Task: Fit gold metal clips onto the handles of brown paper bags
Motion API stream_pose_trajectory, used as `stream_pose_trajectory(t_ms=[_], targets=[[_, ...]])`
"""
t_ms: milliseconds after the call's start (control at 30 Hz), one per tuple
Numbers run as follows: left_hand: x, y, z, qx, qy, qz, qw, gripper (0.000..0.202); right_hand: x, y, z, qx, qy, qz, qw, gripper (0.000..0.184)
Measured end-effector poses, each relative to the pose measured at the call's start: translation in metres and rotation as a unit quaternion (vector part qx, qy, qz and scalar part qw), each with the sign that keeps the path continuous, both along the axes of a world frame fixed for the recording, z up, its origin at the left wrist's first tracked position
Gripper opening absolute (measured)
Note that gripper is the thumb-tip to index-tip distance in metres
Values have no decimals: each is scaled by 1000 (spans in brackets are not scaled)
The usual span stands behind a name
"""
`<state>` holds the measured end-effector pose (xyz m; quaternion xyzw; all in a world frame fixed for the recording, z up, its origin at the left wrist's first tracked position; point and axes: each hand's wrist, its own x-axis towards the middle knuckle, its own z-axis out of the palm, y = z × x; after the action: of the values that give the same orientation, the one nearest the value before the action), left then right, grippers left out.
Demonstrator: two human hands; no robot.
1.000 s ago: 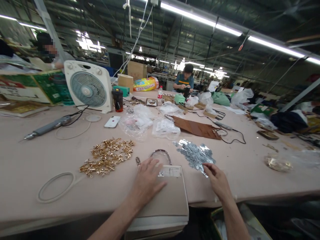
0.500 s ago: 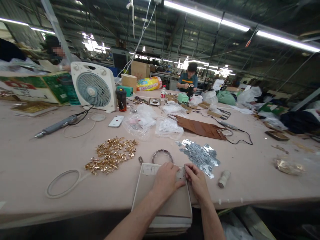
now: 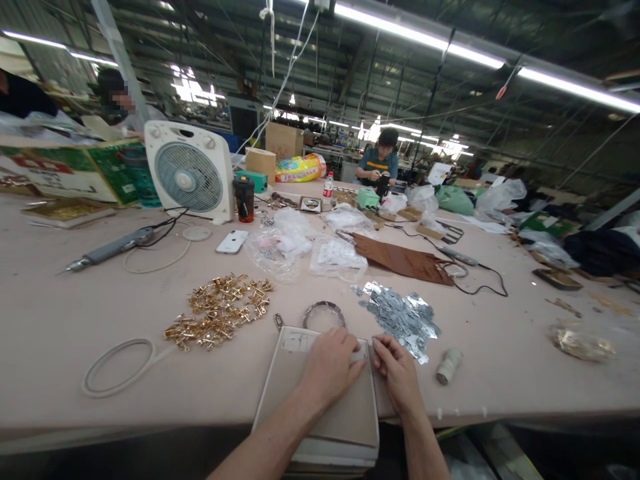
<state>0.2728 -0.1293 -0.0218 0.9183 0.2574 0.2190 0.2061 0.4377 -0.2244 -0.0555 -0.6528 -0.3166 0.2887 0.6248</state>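
In front of me lies a stack of flat beige panels (image 3: 310, 417) with pale edges, reaching over the table's front edge. My left hand (image 3: 331, 367) lies across the top panel near its far right corner, palm down, fingers extended and thumb apart. Just off the right edge, my right hand (image 3: 396, 367) is closed in a pinch; anything between its fingertips is too small to make out. A brown ring-shaped handle (image 3: 324, 308) shows beyond the stack, beside a small metal buckle (image 3: 279, 321). Thin silvery metal plates (image 3: 400, 317) are heaped past my right hand.
Gold-coloured metal fittings (image 3: 220, 310) form a pile at left, near a tape roll (image 3: 120, 367). A thread spool (image 3: 449, 365) lies at right. Farther back are a phone (image 3: 232, 242), a fan (image 3: 187, 175), a brown leather piece (image 3: 403, 259) and a powered hand tool (image 3: 113, 248). A co-worker (image 3: 379, 160) sits opposite.
My right fingertips have drawn slightly right and nearer to me, off the stack's edge. The left hand stays on the top panel. The view has shifted slightly.
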Motion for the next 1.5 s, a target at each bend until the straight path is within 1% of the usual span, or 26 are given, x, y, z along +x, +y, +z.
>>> stream_pose_trajectory(t_ms=[200, 333, 433, 567, 733, 867, 933, 1000, 1067, 1167, 1267, 1500], targets=[[-1, -2, -2, 25, 12, -6, 1000, 19, -5, -1, 2, -2, -26, 21, 999, 46], [0, -3, -3, 27, 14, 0, 1000, 18, -7, -1, 1, -2, -34, 30, 999, 42], [1, -4, -3, 26, 11, 1, 1000, 15, -7, -2, 0, -4, -41, 34, 999, 40], [2, -5, -1, 26, 17, 7, 1000, 12, -7, -3, 1, -9, -44, 32, 998, 42], [2, -4, 2, 37, 30, -3, 999, 11, -8, -3, 2, -6, -46, 27, 999, 42], [0, -4, 0, 36, 16, -2, 999, 10, -8, -3, 1, -5, -40, 32, 999, 42], [-2, -4, -1, 27, 0, 0, 1000, 17, -7, -5, 1, 1, -36, 24, 999, 43], [-3, -4, -3, 18, -11, 4, 1000, 31, -6, -6, 2, 6, -32, 22, 999, 44], [-2, -3, -4, 10, -16, 7, 1000, 39, -7, -8, 6, -3, -30, 39, 999, 43], [-1, -2, -5, 2, -22, 9, 1000, 40, -11, -8, 12, -18, -42, 72, 996, 41], [-1, -1, -5, -2, -27, 11, 1000, 40, -15, -5, 16, -18, -69, 82, 994, 38], [0, -1, -9, 14, -33, 9, 999, 33, -18, -2, 10, -29, -127, 74, 989, 40]])
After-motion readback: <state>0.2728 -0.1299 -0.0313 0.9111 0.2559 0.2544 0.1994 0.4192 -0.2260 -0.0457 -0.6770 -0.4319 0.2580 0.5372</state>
